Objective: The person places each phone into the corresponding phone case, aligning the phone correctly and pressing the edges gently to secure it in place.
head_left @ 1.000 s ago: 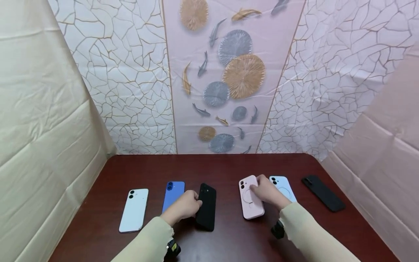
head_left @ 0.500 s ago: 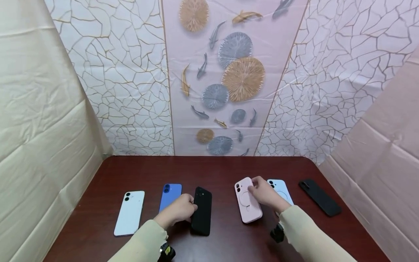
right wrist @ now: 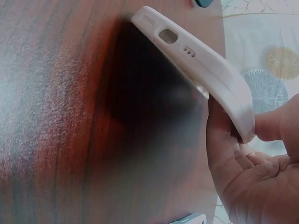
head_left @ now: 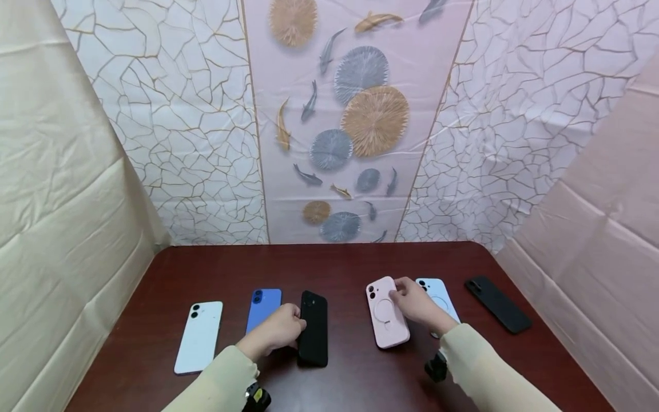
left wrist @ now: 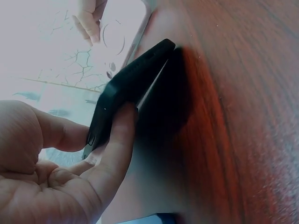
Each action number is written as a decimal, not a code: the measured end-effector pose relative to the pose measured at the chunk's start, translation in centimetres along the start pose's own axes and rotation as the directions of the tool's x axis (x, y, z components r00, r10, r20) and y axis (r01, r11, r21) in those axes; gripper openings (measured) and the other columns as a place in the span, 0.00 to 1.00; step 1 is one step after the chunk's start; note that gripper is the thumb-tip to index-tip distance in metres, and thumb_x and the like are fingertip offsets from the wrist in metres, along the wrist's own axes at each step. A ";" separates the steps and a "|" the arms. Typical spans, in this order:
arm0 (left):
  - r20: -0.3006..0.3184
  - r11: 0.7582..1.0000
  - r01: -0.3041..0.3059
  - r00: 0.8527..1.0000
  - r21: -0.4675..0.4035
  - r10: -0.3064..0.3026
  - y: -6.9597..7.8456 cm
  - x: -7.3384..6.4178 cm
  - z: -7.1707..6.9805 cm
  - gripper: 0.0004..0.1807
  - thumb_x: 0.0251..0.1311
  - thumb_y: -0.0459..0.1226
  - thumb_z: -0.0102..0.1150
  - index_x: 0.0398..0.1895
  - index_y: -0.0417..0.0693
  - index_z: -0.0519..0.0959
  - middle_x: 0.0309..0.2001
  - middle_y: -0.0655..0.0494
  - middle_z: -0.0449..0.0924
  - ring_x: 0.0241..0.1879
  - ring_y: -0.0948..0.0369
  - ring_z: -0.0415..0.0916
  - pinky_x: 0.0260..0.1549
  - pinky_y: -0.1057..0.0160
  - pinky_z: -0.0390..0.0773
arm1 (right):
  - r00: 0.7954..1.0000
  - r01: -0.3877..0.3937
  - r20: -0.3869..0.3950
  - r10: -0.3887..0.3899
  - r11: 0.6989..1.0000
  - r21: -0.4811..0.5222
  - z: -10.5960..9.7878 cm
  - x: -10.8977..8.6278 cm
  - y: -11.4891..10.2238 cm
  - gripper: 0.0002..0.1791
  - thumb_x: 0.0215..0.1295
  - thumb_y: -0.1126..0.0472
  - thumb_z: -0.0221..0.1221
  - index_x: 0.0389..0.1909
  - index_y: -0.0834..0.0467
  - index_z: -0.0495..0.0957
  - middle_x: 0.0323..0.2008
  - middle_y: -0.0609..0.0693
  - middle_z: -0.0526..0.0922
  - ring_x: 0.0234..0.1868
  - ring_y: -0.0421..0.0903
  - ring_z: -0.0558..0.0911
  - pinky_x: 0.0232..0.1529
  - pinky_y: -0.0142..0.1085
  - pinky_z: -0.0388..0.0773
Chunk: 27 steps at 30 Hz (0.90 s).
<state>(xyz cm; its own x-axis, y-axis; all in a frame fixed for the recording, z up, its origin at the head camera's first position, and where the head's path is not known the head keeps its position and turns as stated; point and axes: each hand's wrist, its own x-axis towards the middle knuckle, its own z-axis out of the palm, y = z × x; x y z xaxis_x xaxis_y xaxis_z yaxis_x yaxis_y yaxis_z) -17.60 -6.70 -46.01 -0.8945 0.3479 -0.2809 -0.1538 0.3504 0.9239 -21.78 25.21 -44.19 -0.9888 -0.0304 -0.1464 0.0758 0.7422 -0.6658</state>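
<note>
In the head view my left hand [head_left: 278,329] pinches a black phone [head_left: 314,332] by its left long edge, back with cameras facing up. The left wrist view shows this phone [left wrist: 126,79] tilted, one edge low by the table, thumb on one face and fingers under the other. My right hand [head_left: 419,303] pinches a phone in a pink case [head_left: 386,320] with a ring on its back, at its upper right edge. In the right wrist view the pink case [right wrist: 210,70] leans over the table, its gripped side raised, its port cutout facing the camera.
A white phone [head_left: 199,337] lies at the left of the dark red wooden table [head_left: 355,377]. A blue phone [head_left: 264,306] is partly behind my left hand. Right of my right hand are a light blue phone [head_left: 437,292] and another black phone [head_left: 496,303]. Patterned cloth [head_left: 329,189] hangs behind.
The head view has shifted a little, so the tabletop things appear slightly farther left. Both hands keep their pinch on the black and the pink phone, with no clear movement over the table.
</note>
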 end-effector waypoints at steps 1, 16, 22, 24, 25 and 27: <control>0.001 1.000 -0.001 1.000 -0.009 0.001 0.0 0.0 0.0 0.06 0.68 0.28 0.45 0.33 0.32 0.68 0.40 0.39 0.79 0.35 0.51 0.83 0.29 0.55 0.83 | 1.000 -0.003 -0.003 0.003 1.000 0.004 0.0 0.1 0.1 0.25 0.73 0.58 0.50 0.64 0.67 0.63 0.51 0.63 0.76 0.49 0.54 0.78 0.41 0.44 0.79; -0.029 0.998 -0.001 1.000 -0.070 -0.001 -0.6 -0.3 -0.2 0.04 0.67 0.28 0.47 0.38 0.33 0.65 0.39 0.42 0.75 0.39 0.51 0.80 0.31 0.54 0.82 | 0.998 -0.058 0.007 0.057 0.992 0.109 1.2 0.8 -0.6 0.24 0.75 0.55 0.49 0.66 0.62 0.62 0.50 0.59 0.76 0.44 0.49 0.78 0.37 0.40 0.78; 0.011 0.985 -0.023 1.000 -0.173 0.025 -0.8 -0.1 -0.2 0.15 0.70 0.29 0.45 0.55 0.27 0.64 0.43 0.41 0.78 0.41 0.49 0.81 0.33 0.52 0.82 | 0.998 -0.053 -0.014 0.056 0.986 0.161 1.7 0.9 -1.4 0.25 0.74 0.55 0.50 0.66 0.62 0.62 0.48 0.58 0.78 0.42 0.47 0.79 0.36 0.39 0.79; 0.024 0.977 -0.032 0.999 -0.209 0.037 -0.8 -0.1 -0.2 0.17 0.70 0.29 0.45 0.58 0.27 0.63 0.45 0.40 0.79 0.41 0.49 0.81 0.34 0.52 0.82 | 0.998 -0.053 -0.003 0.055 0.974 0.221 1.9 0.8 -1.9 0.25 0.73 0.56 0.51 0.66 0.62 0.62 0.47 0.59 0.79 0.41 0.47 0.81 0.35 0.40 0.80; 0.029 0.974 -0.035 0.999 -0.225 0.043 -0.8 -0.1 -0.1 0.18 0.71 0.29 0.45 0.59 0.27 0.63 0.46 0.40 0.79 0.42 0.49 0.81 0.35 0.52 0.82 | 0.999 -0.053 0.004 0.054 0.967 0.251 2.0 0.7 -2.2 0.25 0.73 0.56 0.52 0.66 0.62 0.62 0.46 0.59 0.79 0.40 0.47 0.81 0.34 0.40 0.81; 0.035 0.969 -0.045 0.998 -0.241 0.055 -0.7 0.0 -0.1 0.18 0.71 0.30 0.45 0.60 0.27 0.63 0.47 0.41 0.79 0.42 0.49 0.81 0.35 0.52 0.82 | 0.998 -0.060 0.026 0.054 0.950 0.307 2.1 0.5 -2.9 0.25 0.73 0.56 0.52 0.66 0.61 0.62 0.46 0.59 0.80 0.39 0.47 0.82 0.34 0.41 0.82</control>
<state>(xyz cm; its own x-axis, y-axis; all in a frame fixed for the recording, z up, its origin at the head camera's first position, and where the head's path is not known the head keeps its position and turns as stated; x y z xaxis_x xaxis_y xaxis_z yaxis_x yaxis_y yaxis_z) -17.52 -7.05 -46.60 -0.8863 0.3968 -0.2388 -0.2104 0.1143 0.9709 -22.25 21.63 -43.92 -0.9795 -0.0072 -0.2013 0.1707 0.5009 -0.8485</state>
